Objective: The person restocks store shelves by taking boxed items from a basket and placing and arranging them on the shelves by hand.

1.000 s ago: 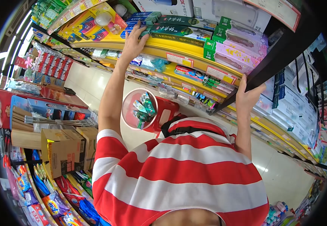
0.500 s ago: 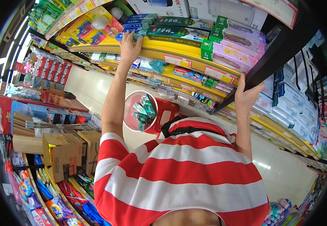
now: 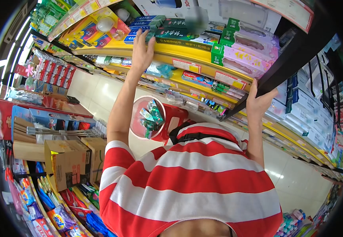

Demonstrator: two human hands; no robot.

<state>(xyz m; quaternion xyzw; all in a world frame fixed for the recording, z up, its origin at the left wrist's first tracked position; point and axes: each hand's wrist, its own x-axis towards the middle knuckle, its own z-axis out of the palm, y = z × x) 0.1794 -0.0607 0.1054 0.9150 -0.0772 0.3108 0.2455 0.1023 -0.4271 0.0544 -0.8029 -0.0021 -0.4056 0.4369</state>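
The hands are apart. The left hand (image 3: 142, 55) is open, its fingertips at the front of the small blue boxes (image 3: 147, 23) on the upper shelf (image 3: 187, 54), where they seem able to steady or pick one; whether they press on it cannot be told. The right hand (image 3: 258, 103) is at the shelf's edge beside the black post (image 3: 288, 59), probably as a brace for the lean; its grip is partly hidden. Dark green boxes (image 3: 171, 34) and pink-and-green boxes (image 3: 242, 54) lie in rows between the hands, likely so fronts face the aisle. Below, a red basket (image 3: 136, 124) stands within reach, holding green packages (image 3: 156, 114). Pale glossy floor tiles (image 3: 298, 179) reflect light; cardboard boxes (image 3: 66, 164) sit above bagged goods (image 3: 58, 215) across the aisle.
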